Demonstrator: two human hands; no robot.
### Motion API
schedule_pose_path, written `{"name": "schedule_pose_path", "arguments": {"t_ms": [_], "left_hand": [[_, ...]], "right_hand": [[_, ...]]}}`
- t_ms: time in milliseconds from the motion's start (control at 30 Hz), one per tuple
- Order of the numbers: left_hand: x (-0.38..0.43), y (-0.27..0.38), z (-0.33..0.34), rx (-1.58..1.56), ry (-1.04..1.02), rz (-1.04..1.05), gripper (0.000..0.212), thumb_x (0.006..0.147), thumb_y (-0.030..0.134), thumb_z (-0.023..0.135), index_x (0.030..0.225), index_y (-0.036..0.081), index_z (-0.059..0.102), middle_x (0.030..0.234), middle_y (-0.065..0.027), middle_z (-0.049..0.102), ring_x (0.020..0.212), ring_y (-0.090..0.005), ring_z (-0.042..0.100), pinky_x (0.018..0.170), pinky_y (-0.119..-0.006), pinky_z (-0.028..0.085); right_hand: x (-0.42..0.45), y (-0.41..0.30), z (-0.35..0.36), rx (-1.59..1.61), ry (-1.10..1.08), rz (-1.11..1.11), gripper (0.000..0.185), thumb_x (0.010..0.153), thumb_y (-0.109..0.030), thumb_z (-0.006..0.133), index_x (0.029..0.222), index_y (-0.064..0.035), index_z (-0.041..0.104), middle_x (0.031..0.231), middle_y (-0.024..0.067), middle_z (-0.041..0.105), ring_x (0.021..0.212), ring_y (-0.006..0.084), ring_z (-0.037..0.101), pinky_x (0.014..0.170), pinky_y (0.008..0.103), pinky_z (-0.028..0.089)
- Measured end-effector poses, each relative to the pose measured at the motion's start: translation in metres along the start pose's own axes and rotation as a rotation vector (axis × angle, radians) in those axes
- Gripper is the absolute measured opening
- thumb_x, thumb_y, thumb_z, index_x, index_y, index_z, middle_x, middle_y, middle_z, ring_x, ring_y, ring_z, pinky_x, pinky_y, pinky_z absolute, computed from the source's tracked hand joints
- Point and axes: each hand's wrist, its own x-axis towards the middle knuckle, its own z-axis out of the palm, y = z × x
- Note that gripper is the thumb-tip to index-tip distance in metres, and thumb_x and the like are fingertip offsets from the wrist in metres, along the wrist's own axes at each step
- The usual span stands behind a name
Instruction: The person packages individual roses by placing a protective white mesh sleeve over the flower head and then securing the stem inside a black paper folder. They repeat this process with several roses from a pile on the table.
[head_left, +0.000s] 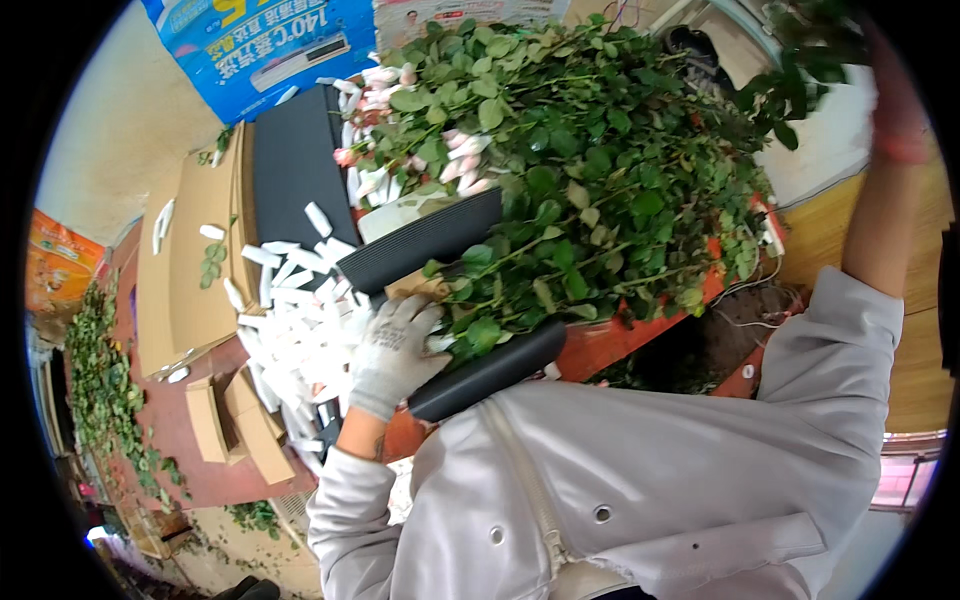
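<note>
My left hand (394, 352), in a whitish knitted glove, lies at the near end of a black ribbed trough. Its fingers and thumb spread around the end of a bundle of leafy stems (517, 300), by a piece of brown cardboard (416, 285); whether it grips them is hidden. The trough has a raised far wall (427, 240) and a rounded near wall (487, 371). At the upper right, my bare right hand (896, 112) is raised and blurred, with dark leafy stems (810, 67) hanging from it.
White foam sleeves (307, 330) lie heaped left of the trough. A large pile of leafy stems (585, 142), with pale pink sleeved blooms (465, 157), covers the table behind. Flat cardboard sheets (202, 262), a black panel (300, 165) and folded cardboard pieces (240, 427) lie leftward.
</note>
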Motion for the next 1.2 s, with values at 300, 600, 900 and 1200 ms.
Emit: {"name": "schedule_pose_path", "arguments": {"t_ms": [300,600,900,1200], "left_hand": [[-0.036,-0.018,0.003,-0.191,0.240,0.162,0.053,0.068,0.025,0.073,0.116,0.007,0.058,0.119,-0.0115,0.057,0.107,-0.0306,0.055,0.088,-0.040,0.044],[-0.049,-0.019,0.007,-0.381,0.364,-0.268,0.037,0.074,0.020,0.070,0.107,0.003,0.064,0.101,-0.0134,0.062,0.089,-0.0297,0.061,0.078,-0.038,0.048],[-0.029,-0.033,0.029,-0.532,0.233,-0.233,0.034,0.072,0.014,0.072,0.104,0.005,0.067,0.098,-0.0116,0.064,0.087,-0.0282,0.062,0.076,-0.035,0.050],[-0.026,-0.032,0.020,-0.205,0.351,-0.042,0.033,0.075,0.019,0.069,0.106,0.007,0.067,0.104,-0.0102,0.064,0.084,-0.0290,0.062,0.076,-0.036,0.049]], "right_hand": [[-0.170,-0.221,0.233,0.239,-0.897,-0.427,0.034,0.082,-0.019,0.047,0.112,-0.0100,0.059,0.080,0.0070,0.055,0.069,0.0202,0.057,0.061,0.0318,0.044],[-0.187,-0.222,0.262,0.316,-0.936,-0.379,0.032,0.085,-0.017,0.045,0.114,-0.0128,0.059,0.079,0.0073,0.059,0.069,0.0217,0.062,0.057,0.0355,0.046],[-0.193,-0.198,0.232,0.296,-0.956,-0.260,0.030,0.085,-0.018,0.046,0.112,-0.0140,0.059,0.085,0.0094,0.057,0.076,0.0221,0.060,0.065,0.0358,0.046],[-0.191,-0.221,0.262,0.322,-1.064,-0.238,0.030,0.080,-0.013,0.050,0.109,-0.0102,0.058,0.089,0.0092,0.059,0.075,0.0251,0.062,0.062,0.0365,0.047]]}}
